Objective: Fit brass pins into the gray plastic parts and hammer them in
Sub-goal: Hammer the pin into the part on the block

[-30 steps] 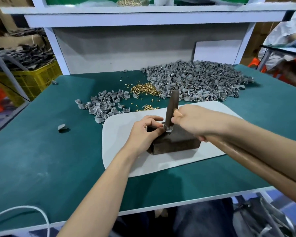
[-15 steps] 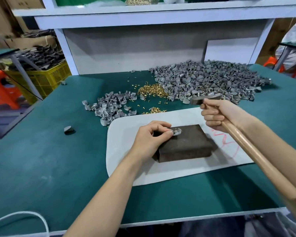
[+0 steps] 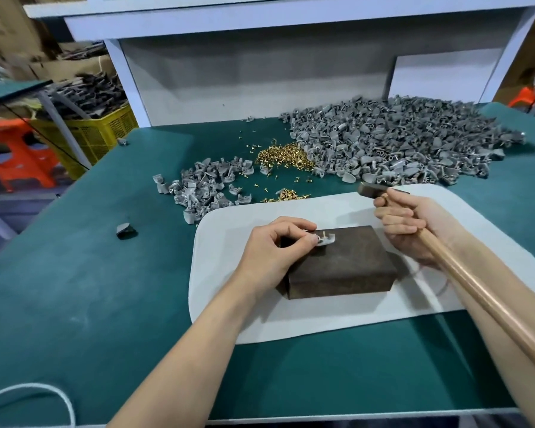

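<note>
Lifted away, one hammer [image 3: 476, 293] leaves one gray part [image 3: 326, 238] on one block [image 3: 343, 264].

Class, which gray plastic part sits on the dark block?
The gray part pinched by the left hand, a brass pin standing in it; the others lie heaped or stray on the green bench.

The block [image 3: 340, 264] sits on the mat [image 3: 321, 319]. At the block's far left corner my left hand [image 3: 272, 251] pinches a plastic part [image 3: 325, 239]. Right of the block, my right hand [image 3: 411, 223] holds the hammer [image 3: 482, 299]. Behind the block lie brass pins [image 3: 286, 157], the big parts heap [image 3: 399, 143] behind-right and a smaller heap [image 3: 204, 186] behind-left.
</note>
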The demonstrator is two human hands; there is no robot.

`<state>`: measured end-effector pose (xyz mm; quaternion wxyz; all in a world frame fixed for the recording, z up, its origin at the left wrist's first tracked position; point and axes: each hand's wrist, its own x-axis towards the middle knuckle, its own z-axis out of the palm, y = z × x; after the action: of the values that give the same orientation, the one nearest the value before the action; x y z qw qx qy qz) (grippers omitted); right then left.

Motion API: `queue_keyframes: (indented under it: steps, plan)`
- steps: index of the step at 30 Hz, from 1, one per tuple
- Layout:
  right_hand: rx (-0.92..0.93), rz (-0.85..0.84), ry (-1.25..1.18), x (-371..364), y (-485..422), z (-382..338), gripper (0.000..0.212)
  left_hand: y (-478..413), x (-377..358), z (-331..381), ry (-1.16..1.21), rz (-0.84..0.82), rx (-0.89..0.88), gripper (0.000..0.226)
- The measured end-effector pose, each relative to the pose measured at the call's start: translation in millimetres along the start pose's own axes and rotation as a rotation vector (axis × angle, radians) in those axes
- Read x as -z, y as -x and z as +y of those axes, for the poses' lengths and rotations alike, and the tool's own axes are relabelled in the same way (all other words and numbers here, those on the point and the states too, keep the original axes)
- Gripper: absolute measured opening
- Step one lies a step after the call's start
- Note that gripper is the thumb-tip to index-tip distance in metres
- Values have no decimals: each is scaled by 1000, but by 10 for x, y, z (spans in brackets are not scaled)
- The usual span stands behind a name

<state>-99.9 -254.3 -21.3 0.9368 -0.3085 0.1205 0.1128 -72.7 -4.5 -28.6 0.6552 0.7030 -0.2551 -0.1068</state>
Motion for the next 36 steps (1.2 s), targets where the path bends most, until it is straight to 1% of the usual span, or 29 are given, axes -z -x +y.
queue_keyframes:
  steps: [4, 6, 10, 13, 16, 18, 22, 27, 32, 33, 36]
  plan:
    - [13, 62, 74, -101, 55, 34, 25, 4, -10, 11, -16, 9, -28, 21]
    - [13, 121, 202, -223, 128, 47, 28, 3, -16, 19, -38, 31, -60, 21]
    - [60, 216, 695, -587, 408, 94, 28, 2, 1, 22, -110, 62, -114, 19]
    - [122, 240, 1076, -948, 562, 267, 27, -22, 23, 30, -58, 26, -47, 19]
    - [237, 284, 1509, -1171, 577, 461, 29, -20, 9, 29, -87, 28, -7, 23]
    - [252, 319, 1664, -1253, 581, 527, 30, -10, -2, 43, -90, 32, 4, 20]
    - [210, 363, 1746, -1313, 628, 578, 31, -15, -10, 47, -63, 20, 23, 19]
    - [276, 418, 1810, -1373, 661, 615, 29, -17, -21, 30, -31, 21, 45, 23]
    - [171, 464, 1912, -1399, 598, 698, 31, -13, -18, 35, -22, 20, 38, 24]
    - [177, 468, 1909, -1411, 609, 683, 32, -10, -19, 27, -25, 27, 39, 24]
    - [277, 477, 1862, -1453, 630, 654, 32, -19, -9, 19, -12, 42, 57, 24]
